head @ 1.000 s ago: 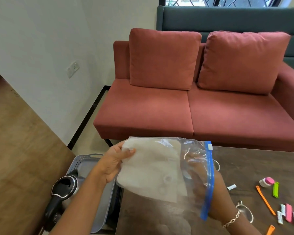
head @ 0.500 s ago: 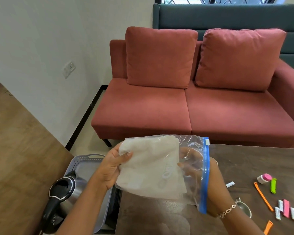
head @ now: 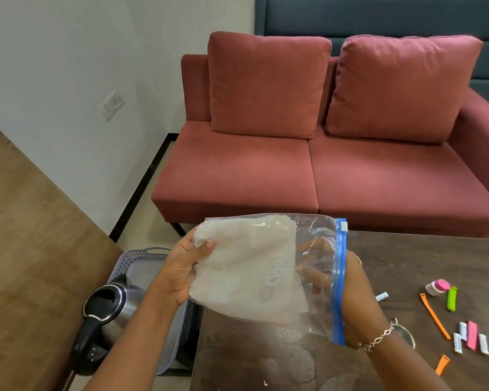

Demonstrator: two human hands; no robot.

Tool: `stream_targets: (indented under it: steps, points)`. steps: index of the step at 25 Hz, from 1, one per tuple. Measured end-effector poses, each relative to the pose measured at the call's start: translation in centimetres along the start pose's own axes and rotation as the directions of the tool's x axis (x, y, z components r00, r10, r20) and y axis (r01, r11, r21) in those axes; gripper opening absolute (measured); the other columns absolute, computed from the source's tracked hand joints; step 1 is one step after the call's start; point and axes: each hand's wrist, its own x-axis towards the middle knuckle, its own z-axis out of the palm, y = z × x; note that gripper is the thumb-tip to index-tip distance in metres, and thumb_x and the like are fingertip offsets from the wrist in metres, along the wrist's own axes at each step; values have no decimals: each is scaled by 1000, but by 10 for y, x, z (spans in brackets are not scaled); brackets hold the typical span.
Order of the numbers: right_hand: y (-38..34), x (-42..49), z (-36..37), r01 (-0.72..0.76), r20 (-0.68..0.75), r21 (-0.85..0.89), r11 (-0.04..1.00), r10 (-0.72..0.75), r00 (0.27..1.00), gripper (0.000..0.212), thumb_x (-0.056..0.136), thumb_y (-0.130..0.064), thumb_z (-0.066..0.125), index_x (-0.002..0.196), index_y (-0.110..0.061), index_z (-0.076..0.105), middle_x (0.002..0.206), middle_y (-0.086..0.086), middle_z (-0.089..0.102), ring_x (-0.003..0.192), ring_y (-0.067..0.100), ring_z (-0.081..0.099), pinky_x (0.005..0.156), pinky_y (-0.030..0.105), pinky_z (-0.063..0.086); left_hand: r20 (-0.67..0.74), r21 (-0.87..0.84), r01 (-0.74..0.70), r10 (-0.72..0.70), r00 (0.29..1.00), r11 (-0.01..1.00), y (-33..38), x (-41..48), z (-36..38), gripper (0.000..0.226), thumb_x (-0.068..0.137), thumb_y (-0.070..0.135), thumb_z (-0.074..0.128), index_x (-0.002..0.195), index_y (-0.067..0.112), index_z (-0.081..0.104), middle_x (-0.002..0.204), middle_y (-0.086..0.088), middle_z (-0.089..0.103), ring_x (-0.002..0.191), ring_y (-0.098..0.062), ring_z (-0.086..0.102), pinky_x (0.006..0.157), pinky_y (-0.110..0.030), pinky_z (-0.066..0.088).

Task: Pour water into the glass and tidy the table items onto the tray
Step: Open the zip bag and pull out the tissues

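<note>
Plastic zip bag (head: 266, 266) with white folded material inside, held up over the counter's (head: 407, 263) left end. The left hand (head: 181, 269) pinches the bag's closed end, thumb on top. The right hand (head: 353, 300) grips the blue zip end, its fingers showing through the plastic; inside or behind it, I cannot tell. Lower left, a grey tray (head: 141, 258) sits beside the counter with a steel kettle (head: 110, 306) on it. An orange strip (head: 432, 314), a green clip (head: 452, 299) and a pink-capped bottle (head: 438, 286) lie on the counter at the right
</note>
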Motion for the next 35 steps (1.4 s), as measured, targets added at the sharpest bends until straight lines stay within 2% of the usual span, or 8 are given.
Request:
stream_targets:
  steps: [3, 6, 8, 15, 23, 28, 31, 35]
  points:
    - [-8, -5, 8, -88, 188, 97, 991, 69, 980, 34, 90, -3, 52, 122, 9, 46, 118, 23, 55, 108, 32, 54, 104, 46, 38, 5, -9, -27, 27, 1000, 1000, 0, -3, 1, 33, 76, 6, 56, 100, 22, 71, 100, -6, 73, 92, -23, 69, 73, -38, 58]
    - [-19, -7, 12, 31, 402, -14, 999, -22, 915, 35, 93, -4, 47, 126, 6, 44, 118, 27, 53, 102, 31, 54, 98, 37, 43, -11, -27, -46, 46, 999, 999, 1, -5, 3, 32, 76, 7, 56, 100, 21, 71, 99, -5, 73, 92, -23, 69, 75, -39, 58]
    - [-16, -7, 4, 78, 124, -114, 990, -64, 990, 34, 90, -3, 50, 123, 7, 46, 103, 26, 54, 92, 35, 56, 84, 38, 48, -16, -38, -52, 51, 999, 998, 2, -6, 4, 33, 75, 8, 56, 103, 19, 69, 99, -5, 73, 91, -23, 69, 75, -40, 59]
    - [-22, -16, 8, 187, -19, -54, 981, -188, 982, 24, 80, 3, 63, 100, -2, 52, 72, 4, 51, 67, 24, 52, 67, 37, 47, 6, -65, -30, 30, 1000, 997, 4, -10, 7, 38, 77, 8, 53, 114, 11, 59, 97, -8, 73, 88, -24, 70, 70, -39, 59]
    - [-12, -8, 9, 232, 94, -26, 972, -229, 969, 26, 83, -3, 60, 108, -2, 54, 81, 8, 55, 79, 32, 56, 84, 48, 47, -10, -121, -5, 4, 1000, 993, 1, -10, 4, 37, 75, 6, 54, 111, 13, 62, 97, -9, 73, 87, -26, 70, 70, -43, 59]
    - [-8, -6, 12, 248, 33, 20, 969, -248, 968, 10, 79, -8, 66, 73, -13, 59, 60, -7, 57, 52, 7, 54, 50, 23, 44, -8, -101, 8, -9, 1000, 995, 3, -11, 5, 53, 66, 12, 75, 116, 13, 61, 100, -10, 72, 89, -27, 70, 73, -45, 59]
    - [-9, -7, 11, 263, 32, -82, 961, -262, 965, 15, 81, -13, 65, 69, -19, 58, 64, -7, 56, 53, 2, 52, 49, 16, 39, -6, -103, -2, 2, 1000, 995, 3, -12, 3, 62, 43, 35, 92, 99, 18, 73, 97, -8, 73, 89, -26, 70, 72, -44, 59]
    - [-12, -14, 9, 260, 40, -211, 942, -257, 966, 15, 80, -20, 67, 71, -25, 56, 85, 2, 61, 78, 16, 57, 65, 23, 46, -45, -191, -45, 37, 998, 981, 3, -10, 1, 24, 78, 28, 60, 92, 15, 75, 93, -5, 74, 86, -16, 70, 76, -32, 59]
